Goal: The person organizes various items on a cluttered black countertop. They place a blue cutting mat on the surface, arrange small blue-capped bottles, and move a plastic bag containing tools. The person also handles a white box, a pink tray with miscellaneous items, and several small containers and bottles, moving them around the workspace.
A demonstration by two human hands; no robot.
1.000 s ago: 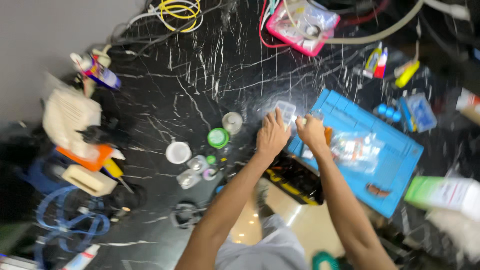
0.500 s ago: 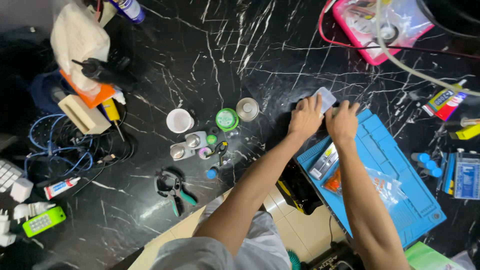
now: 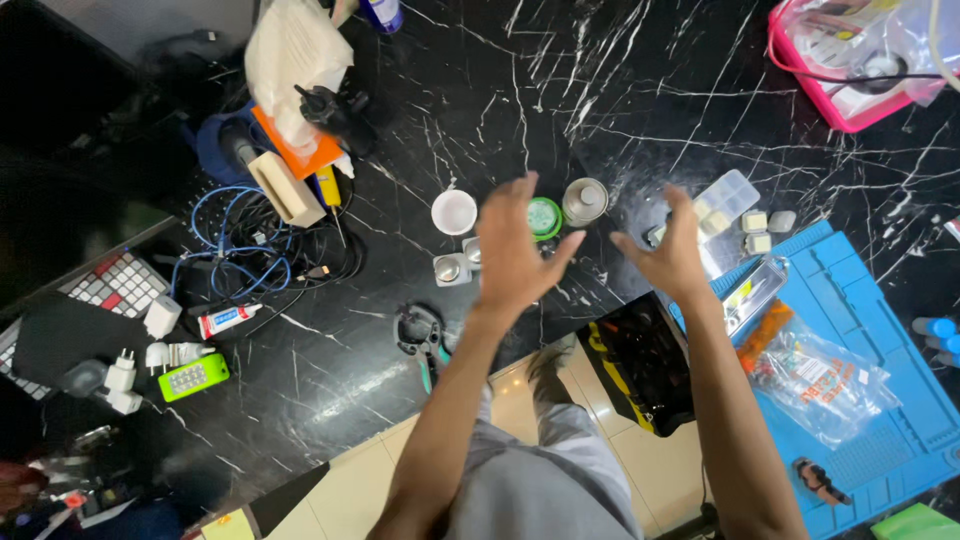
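Your hands have lifted off the clear plastic box since the earlier frame. It lies on the counter by the blue mat. Left hand and right hand hover open, empty. The box looks light, rigid, slippery; grip its long sides.

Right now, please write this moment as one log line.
left hand: open, empty, over green lid | right hand: open, empty, near clear box | blue mat: plastic bag
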